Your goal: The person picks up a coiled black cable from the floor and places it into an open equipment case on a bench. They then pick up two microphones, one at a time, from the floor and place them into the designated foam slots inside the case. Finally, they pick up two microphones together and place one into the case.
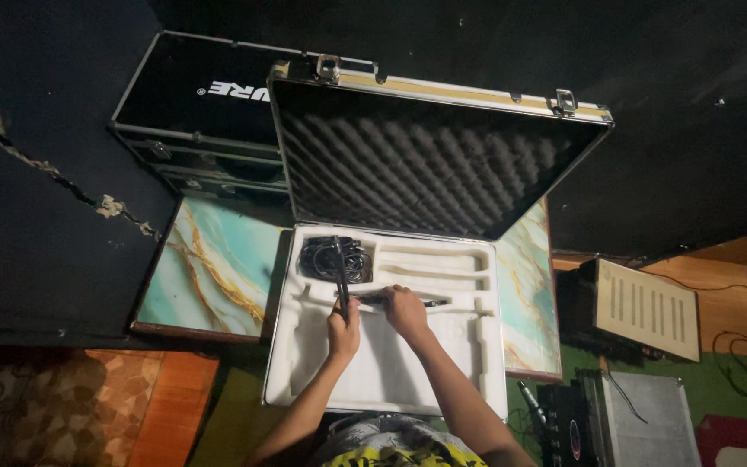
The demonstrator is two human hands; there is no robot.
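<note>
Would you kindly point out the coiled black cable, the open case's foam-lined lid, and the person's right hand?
Coiled black cable (332,259), head view: middle of the coil in the tray's upper-left compartment.
Foam-lined lid (417,160), head view: centre of the ridged dark foam.
Right hand (405,310), head view: back of the hand.

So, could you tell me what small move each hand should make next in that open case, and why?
Probably the left hand should lower the thin black rod into a free slot of the white foam insert. The rod stands above the coiled black cable, not seated, while the right hand rests on another black rod.
</note>
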